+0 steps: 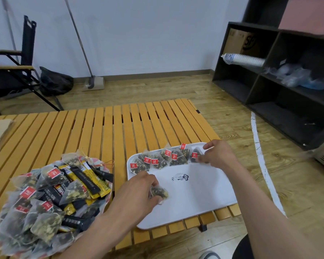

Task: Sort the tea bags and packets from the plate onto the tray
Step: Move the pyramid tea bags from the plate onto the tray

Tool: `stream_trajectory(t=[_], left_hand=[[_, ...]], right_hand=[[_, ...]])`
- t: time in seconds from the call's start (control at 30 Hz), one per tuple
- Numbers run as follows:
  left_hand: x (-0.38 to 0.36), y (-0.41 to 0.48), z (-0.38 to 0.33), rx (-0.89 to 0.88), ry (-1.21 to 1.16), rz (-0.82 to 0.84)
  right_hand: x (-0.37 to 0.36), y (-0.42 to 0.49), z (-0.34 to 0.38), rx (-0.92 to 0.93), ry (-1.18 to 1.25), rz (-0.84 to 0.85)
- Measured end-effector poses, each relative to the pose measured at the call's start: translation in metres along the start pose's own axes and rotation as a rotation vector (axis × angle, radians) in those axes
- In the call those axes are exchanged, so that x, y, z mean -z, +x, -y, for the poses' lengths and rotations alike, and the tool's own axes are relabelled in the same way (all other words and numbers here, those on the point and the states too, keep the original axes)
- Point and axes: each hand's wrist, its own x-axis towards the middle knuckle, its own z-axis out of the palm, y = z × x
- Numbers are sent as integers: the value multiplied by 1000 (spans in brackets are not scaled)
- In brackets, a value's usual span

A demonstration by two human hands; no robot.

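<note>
Slatted wooden desk (120, 128) underneath. The left hand (138, 189) has its grip pinched on a loose tea bag (160, 192) low over the tray (204, 193), at its 9 o'clock side. The right hand (219, 156) pinches the end bag (195, 156) of the row (157, 159), at 1 o'clock. The heaped plate (106, 202) lies at 9 o'clock beyond. Tugging that end bag could drag neighbours askew.

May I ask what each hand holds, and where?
Left hand: loose tea bag, by its left side. Right hand: end tea bag of the row, by its right corner.

One tea bag (160, 192) in left hand (138, 189)
</note>
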Motion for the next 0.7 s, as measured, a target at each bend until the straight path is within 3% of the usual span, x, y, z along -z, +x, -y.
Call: stream_trajectory(t=[0.2,0.4,0.63,0.7], left_hand=[[1,0,2,12,-2,-5],[2,0,1,26,-29,4],[15,1,5,99,-202,74],[15,1,7,111,-217,93]], right_hand=[[1,-1,-4,29,-161,-2],[-12,-5,7,147,-134,28],[5,-34,19,142,-188,-46],[1,-57,30,222,-97,96]])
